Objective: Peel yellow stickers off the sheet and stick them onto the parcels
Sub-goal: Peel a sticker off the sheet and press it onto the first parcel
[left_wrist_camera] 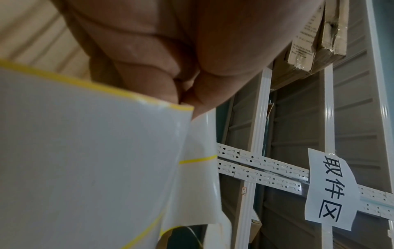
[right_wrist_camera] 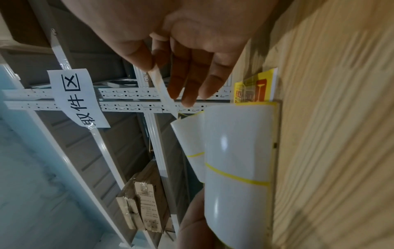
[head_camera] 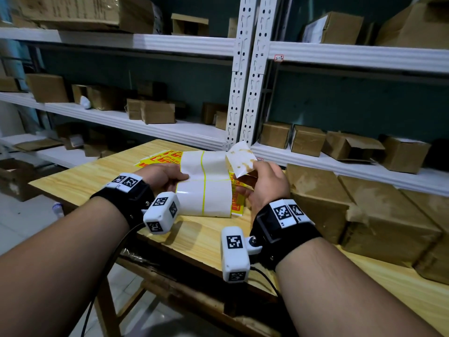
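Note:
A stack of yellow sticker sheets [head_camera: 237,199] lies on the wooden table [head_camera: 97,176]. Its top white backing sheet [head_camera: 204,188] is curled back over the stack. My left hand [head_camera: 170,176] grips the left edge of this sheet, thumb on top; in the left wrist view the sheet [left_wrist_camera: 85,160] hangs under my curled fingers [left_wrist_camera: 149,70]. My right hand [head_camera: 257,173] pinches a peeled sticker [head_camera: 240,158] between thumb and forefinger, its stained white back facing me. In the right wrist view the sticker [right_wrist_camera: 163,89] shows edge-on. Brown parcels [head_camera: 323,203] stand right of the hand.
More yellow sheets [head_camera: 165,159] fan out behind the stack. White metal shelving [head_camera: 245,93] with several cardboard boxes [head_camera: 306,139] runs behind the table. A paper sign [left_wrist_camera: 330,187] is taped to the rack. The table's near edge [head_camera: 184,254] lies under my wrists.

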### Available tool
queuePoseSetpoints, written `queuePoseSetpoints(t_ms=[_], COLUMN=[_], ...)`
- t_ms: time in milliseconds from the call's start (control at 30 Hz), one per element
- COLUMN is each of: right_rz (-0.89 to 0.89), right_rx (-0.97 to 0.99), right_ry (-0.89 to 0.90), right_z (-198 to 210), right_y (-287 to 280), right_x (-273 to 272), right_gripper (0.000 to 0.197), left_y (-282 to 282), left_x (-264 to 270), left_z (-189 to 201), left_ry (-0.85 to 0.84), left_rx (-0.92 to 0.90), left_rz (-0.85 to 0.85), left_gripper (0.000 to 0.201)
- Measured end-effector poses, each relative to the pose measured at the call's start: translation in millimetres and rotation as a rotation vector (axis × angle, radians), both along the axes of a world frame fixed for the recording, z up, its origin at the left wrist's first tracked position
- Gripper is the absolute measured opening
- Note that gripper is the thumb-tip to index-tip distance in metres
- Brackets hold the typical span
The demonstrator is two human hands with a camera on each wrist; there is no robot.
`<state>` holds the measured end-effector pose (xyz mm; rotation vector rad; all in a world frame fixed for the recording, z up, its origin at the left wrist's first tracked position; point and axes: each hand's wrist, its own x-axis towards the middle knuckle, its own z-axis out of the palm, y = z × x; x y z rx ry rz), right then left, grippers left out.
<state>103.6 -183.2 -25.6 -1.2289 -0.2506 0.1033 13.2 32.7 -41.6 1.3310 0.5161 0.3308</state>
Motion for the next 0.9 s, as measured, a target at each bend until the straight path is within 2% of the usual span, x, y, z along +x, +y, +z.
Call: queuePoseSetpoints(t_ms=[67, 100, 167, 200, 300, 367, 400, 467, 500, 600, 700, 767, 833, 867, 900], right_rz=[0.006, 0.006, -0.011, -0.025, -0.05, -0.05, -0.052, -0.064, -0.067, -0.099, -0.12, -0.117, -0.112, -0.107, -0.101], right_rx=[0.017, 0.018, 0.015, 0.013, 0.048, 0.108, 0.129, 0.157, 0.169, 0.211, 0.238, 0.234, 0.244, 0.246, 0.245], right_ry=[-0.029, -0.04, -0.062, -0.072, -0.082, -0.082, -0.084, -0.104, -0.119, -0.165, -0.16, -0.131, -0.089, -0.078, -0.078], right_z=[0, 0, 2, 4, 12, 16, 18, 24, 29, 40, 43, 39, 36, 33, 30], right_y=[0, -1, -2, -3, -12, -21, -26, -39, -46, -68, -93, -106, -118, -122, -125], right_x=[-4, -7, -12, -16, -30, -36, -38, -45, -49, -55, -59, -62, -67, -68, -69], right_gripper=[0.01, 0.011, 0.019, 0.022, 0.011, 0.011, 0.014, 0.015, 0.015, 0.019, 0.014, 0.013, 0.015, 0.015, 0.016], left_y=[1, 4, 5, 8, 5, 1, 2, 10, 15, 25, 53, 82, 51, 24, 9], left_x=[-1, 0, 1, 2, -2, -6, -6, 0, 5, 16, 37, 61, 43, 25, 14], left_z=[1, 0, 1, -1, 1, 6, 7, 0, -5, -14, -35, -57, -35, -12, 1], left_ry=[0.034, 0.046, 0.072, 0.083, 0.131, 0.156, 0.175, 0.206, 0.2, 0.203, 0.251, 0.242, 0.288, 0.285, 0.278], left_rx=[0.023, 0.024, 0.02, 0.013, -0.006, 0.01, 0.027, 0.069, 0.061, 0.059, 0.085, 0.058, 0.088, 0.129, 0.153], left_rz=[0.004, 0.0, 0.006, 0.022, 0.017, 0.03, 0.03, 0.018, 0.002, -0.017, -0.075, -0.087, -0.049, -0.015, 0.003], left_gripper=[0.057, 0.051, 0.023, 0.018, 0.034, 0.021, 0.025, 0.069, 0.082, 0.082, 0.1, 0.105, 0.094, 0.072, 0.038])
